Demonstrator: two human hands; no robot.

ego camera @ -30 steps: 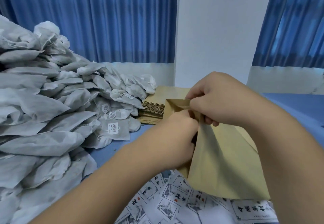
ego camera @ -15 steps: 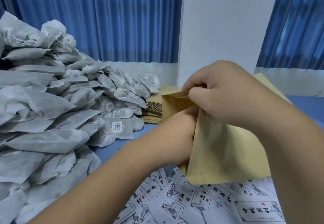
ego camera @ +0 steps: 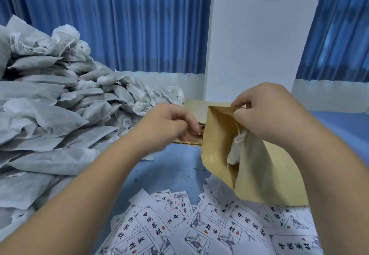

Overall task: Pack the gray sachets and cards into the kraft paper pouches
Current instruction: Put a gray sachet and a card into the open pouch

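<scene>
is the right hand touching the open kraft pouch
Touching. The head view shows the right hand pinching the top rim of the kraft pouch between thumb and fingers, with no gap.

Gray sachet [ego camera: 236,147] sits inside the open, tilted kraft pouch [ego camera: 265,175].

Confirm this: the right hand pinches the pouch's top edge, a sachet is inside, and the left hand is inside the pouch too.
One part is wrong. The head view shows the left hand outside the pouch, off to its left. The rest stands: the right hand pinches the top edge and a sachet is inside.
</scene>
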